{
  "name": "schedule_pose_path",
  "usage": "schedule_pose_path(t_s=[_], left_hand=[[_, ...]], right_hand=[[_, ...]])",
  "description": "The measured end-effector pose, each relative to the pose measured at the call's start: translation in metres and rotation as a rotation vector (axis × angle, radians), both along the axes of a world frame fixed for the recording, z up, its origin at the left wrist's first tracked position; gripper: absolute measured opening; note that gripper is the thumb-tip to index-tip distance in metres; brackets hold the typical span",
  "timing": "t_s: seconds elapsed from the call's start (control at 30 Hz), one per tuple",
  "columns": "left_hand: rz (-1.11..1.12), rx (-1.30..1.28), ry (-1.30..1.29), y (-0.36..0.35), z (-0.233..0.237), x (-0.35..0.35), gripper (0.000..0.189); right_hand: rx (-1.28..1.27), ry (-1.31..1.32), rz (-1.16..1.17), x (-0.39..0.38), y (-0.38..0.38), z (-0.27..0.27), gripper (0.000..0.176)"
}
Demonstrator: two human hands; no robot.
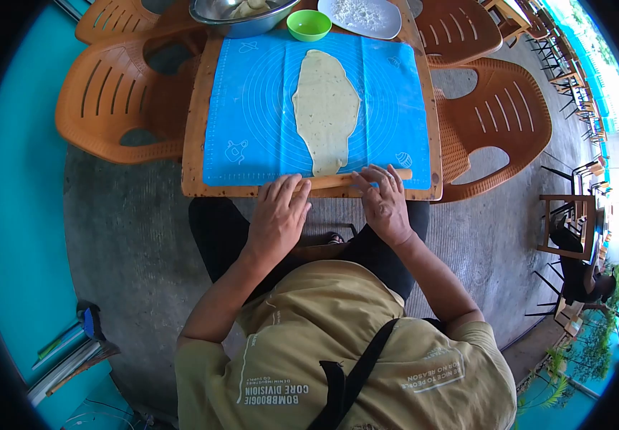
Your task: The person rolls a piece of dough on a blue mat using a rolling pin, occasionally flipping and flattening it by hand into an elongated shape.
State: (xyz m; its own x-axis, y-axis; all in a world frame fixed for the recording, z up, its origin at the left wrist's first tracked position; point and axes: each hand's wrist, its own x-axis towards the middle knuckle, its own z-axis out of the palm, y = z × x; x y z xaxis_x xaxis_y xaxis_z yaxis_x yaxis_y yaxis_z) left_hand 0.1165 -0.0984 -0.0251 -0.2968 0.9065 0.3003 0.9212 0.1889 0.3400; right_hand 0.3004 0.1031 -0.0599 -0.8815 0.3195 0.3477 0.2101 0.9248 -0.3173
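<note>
A long thin sheet of dough (326,107) lies flat on a blue silicone mat (245,115) printed with circles and measuring marks. Across the dough's near end rests a wooden rolling pin (332,181), close to the table's front edge. My left hand (279,215) is curled over the pin's left part, its fingertips on the wood. Toward the pin's right end, my right hand (383,206) has bent fingers laid over it, and the tip of the pin sticks out past them. The dough has an uneven outline with small specks.
At the table's far side stand a metal bowl (241,27) with dough in it, a green bowl (309,26) and a white plate (368,16) of flour. Orange chairs (120,100) flank the wooden table (193,161). Another person (580,265) is far off at right.
</note>
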Motion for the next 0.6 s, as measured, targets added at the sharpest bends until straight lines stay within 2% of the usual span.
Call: schedule_pose_path(t_s=[0.2,0.4,0.6], left_hand=[[-0.04,-0.001,-0.005,0.008,-0.021,-0.014,0.044],[-0.077,0.117,0.014,0.017,-0.005,-0.028,0.048],[-0.06,0.097,0.032,0.034,-0.014,-0.053,0.046]], right_hand=[[0.025,0.043,0.012,-0.005,0.008,0.001,0.045],[0.022,0.086,0.073,-0.016,0.019,0.02,0.044],[0.028,0.106,0.07,-0.05,0.037,0.016,0.039]])
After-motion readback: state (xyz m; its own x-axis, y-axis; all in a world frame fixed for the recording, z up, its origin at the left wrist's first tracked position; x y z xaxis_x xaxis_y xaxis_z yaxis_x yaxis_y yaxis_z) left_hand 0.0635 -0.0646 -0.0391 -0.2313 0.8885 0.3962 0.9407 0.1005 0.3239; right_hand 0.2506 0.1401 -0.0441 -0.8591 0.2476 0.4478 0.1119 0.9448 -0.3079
